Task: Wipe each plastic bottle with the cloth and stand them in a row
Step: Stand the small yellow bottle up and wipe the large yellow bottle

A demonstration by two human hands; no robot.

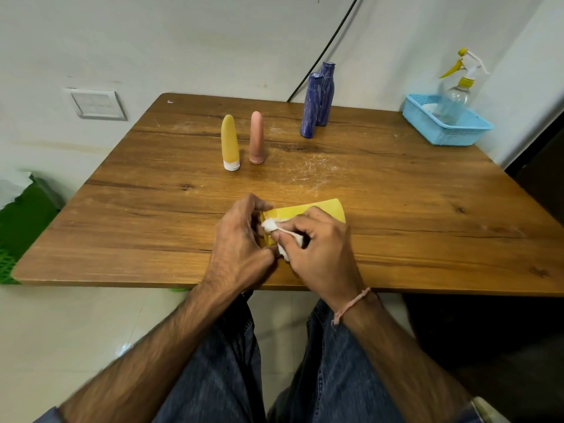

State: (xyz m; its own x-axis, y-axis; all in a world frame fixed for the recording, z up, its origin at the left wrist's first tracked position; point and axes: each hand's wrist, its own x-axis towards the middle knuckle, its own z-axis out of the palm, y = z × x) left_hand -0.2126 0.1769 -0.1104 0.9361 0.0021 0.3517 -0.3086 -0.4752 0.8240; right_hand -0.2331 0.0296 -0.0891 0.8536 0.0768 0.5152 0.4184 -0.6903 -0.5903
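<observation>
I count five bottles on the wooden table [122,215]. Four stand upright toward the far side: one yellow bottle [230,143] with a white cap at its base, one pink bottle [257,138] just beside it on the right, and two blue bottles [318,100] further right, one touching and partly hiding the other. The fifth, a yellow tube [308,210], lies tilted across the near middle of the table between my hands. There is one white cloth [276,228], one light blue basket [445,129] at the far right corner, and one clear spray bottle [454,96] with a yellow trigger standing inside it. My hands cover most of the tube, so only its wide flat end and part of its cap end show. The cloth is bunched up and mostly buried under my fingers. A green crate [21,221] at the left is cut off by the frame edge and partly hidden behind the table. My left hand [241,239] is curled closed around the tube's cap end, gripping it. My right hand [317,248] is also closed, pinching the cloth in its fingertips and pressing it against the tube near the cap. Both hands sit close together, touching, just above the table's near edge.
</observation>
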